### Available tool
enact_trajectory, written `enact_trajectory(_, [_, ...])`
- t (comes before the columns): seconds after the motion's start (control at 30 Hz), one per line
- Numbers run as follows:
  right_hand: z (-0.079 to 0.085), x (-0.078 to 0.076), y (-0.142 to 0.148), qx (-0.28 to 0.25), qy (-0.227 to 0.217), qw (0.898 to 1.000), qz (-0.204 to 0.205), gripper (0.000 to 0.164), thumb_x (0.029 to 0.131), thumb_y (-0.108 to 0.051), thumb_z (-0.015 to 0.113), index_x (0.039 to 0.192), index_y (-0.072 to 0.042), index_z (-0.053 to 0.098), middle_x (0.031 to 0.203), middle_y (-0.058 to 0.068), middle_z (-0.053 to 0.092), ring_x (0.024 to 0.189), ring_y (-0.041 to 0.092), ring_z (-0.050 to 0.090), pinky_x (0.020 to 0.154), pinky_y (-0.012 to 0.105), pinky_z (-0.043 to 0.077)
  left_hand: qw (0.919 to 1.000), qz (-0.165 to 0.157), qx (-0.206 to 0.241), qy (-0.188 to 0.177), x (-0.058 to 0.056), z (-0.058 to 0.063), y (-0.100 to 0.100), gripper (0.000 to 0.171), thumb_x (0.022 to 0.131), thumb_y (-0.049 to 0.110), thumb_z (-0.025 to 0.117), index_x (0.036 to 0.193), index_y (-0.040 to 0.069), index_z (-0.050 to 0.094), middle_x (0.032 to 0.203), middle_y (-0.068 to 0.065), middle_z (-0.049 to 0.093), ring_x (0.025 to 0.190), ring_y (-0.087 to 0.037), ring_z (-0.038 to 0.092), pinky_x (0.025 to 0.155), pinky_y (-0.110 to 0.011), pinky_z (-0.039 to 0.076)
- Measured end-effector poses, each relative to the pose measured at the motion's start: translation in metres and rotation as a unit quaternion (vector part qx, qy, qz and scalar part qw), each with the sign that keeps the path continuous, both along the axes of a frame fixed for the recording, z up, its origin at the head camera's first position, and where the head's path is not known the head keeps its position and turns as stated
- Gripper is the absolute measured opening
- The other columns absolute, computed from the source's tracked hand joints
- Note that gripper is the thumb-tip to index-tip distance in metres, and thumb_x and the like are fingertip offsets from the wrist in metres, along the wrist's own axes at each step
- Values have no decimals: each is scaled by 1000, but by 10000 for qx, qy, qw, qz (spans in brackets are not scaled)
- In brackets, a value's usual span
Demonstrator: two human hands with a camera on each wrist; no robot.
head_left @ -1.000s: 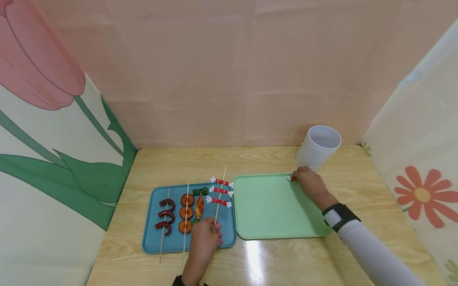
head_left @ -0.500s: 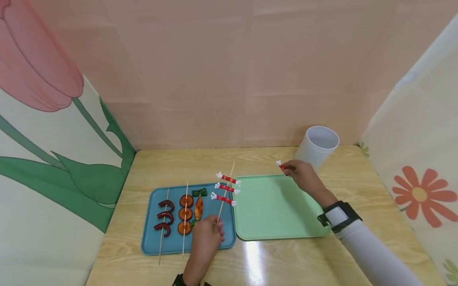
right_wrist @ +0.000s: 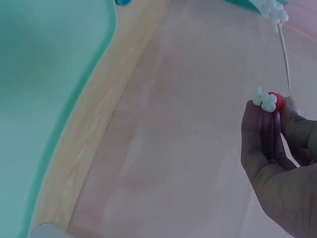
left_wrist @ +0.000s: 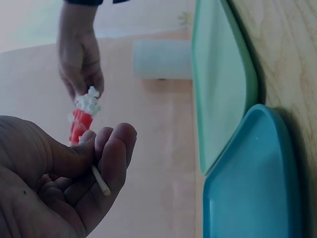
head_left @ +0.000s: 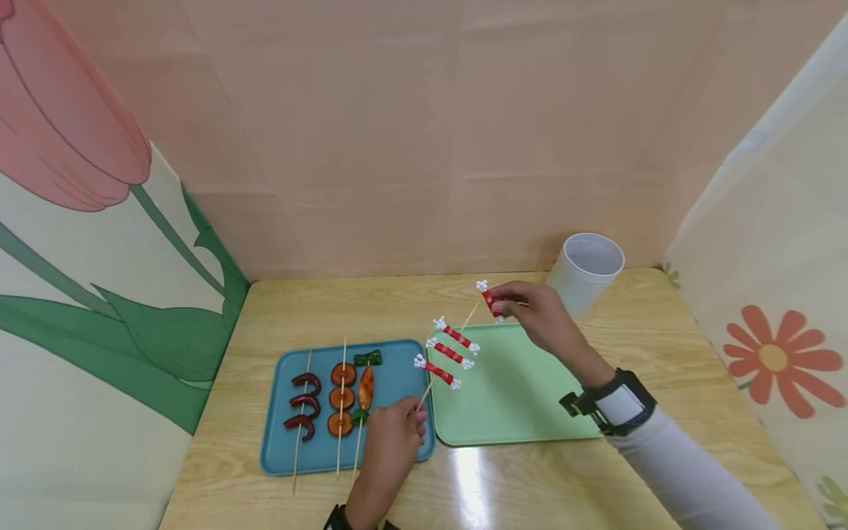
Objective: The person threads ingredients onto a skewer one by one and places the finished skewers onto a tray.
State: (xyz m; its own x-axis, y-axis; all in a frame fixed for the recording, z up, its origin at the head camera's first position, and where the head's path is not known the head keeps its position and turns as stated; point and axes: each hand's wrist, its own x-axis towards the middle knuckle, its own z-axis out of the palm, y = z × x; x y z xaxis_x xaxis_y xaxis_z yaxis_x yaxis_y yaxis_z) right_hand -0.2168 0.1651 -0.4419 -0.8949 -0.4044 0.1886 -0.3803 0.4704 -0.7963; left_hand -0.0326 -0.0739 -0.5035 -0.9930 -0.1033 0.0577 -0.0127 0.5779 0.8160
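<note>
My left hand (head_left: pixel 391 442) pinches a thin wooden skewer (head_left: pixel 425 396) near its lower end. Threaded on it are three red pieces with white knobbly ends (head_left: pixel 449 352). In the left wrist view the skewer's blunt end (left_wrist: pixel 101 181) sticks out between thumb and fingers. My right hand (head_left: pixel 539 316) pinches a similar loose red piece (head_left: pixel 488 300) between thumb and fingers, just beyond the skewer's tip. In the right wrist view, the loose piece (right_wrist: pixel 270 101) shows its white end, and the bare skewer tip comes down close to the thumb. Whether tip and piece touch, I cannot tell.
A blue tray (head_left: pixel 414 361) bears three laid skewers: curled dark-red sausages (head_left: pixel 302 405), round brown slices (head_left: pixel 341 398), and an orange-brown piece with green pieces (head_left: pixel 366 388). Right of it lies a green tray (head_left: pixel 510 412). Behind that stands a white cup (head_left: pixel 583 283), near the back wall.
My right hand has lifted the loose red piece from the green tray's back right corner and carried it left. My left hand has raised the threaded skewer and tilted it rightward.
</note>
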Motion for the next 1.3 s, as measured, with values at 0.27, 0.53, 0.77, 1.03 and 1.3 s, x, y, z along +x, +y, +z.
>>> enact_trajectory(0.27, [10, 10, -13, 142, 518, 9983, -212, 21, 92, -11, 74, 112, -5, 75, 102, 9, 76, 84, 19, 70, 76, 18, 58, 9999, -70, -130, 21, 0, 4, -2, 8, 92, -3, 69, 87, 0, 73, 63, -3, 69, 55, 1, 60, 48, -12, 49])
enact_trajectory(0.53, [12, 13, -18, 296, 799, 9959, -306, 21, 91, -11, 75, 111, -5, 74, 100, 9, 76, 83, 20, 71, 75, 27, 61, 9998, -124, -180, 0, 0, 4, -3, 8, 92, -1, 70, 86, 1, 74, 62, -1, 68, 54, 1, 60, 46, -13, 48])
enact_trajectory(0.77, [16, 17, -21, 546, 1257, 9902, -275, 21, 88, -8, 77, 109, -3, 74, 99, 10, 72, 84, 21, 72, 75, 41, 64, 9998, -129, -135, -93, 1, 5, -3, 7, 93, -1, 70, 88, 0, 74, 63, -2, 69, 54, -1, 61, 47, -14, 49])
enact_trajectory(1.03, [12, 16, -22, 662, 1368, 9878, -346, 21, 88, -7, 78, 109, -3, 74, 98, 9, 71, 83, 22, 69, 74, 40, 62, 9997, -107, -143, -145, 0, 5, -2, 8, 93, -1, 69, 86, 1, 73, 63, -3, 68, 52, 0, 59, 48, -16, 49])
enact_trajectory(1.3, [13, 19, -24, 871, 1495, 9841, -391, 22, 89, -9, 77, 110, -3, 74, 98, 8, 69, 82, 21, 64, 71, 36, 58, 9998, -100, -128, -137, 0, 4, -1, 8, 94, -1, 69, 87, 0, 73, 64, -5, 69, 52, 1, 58, 48, -16, 49])
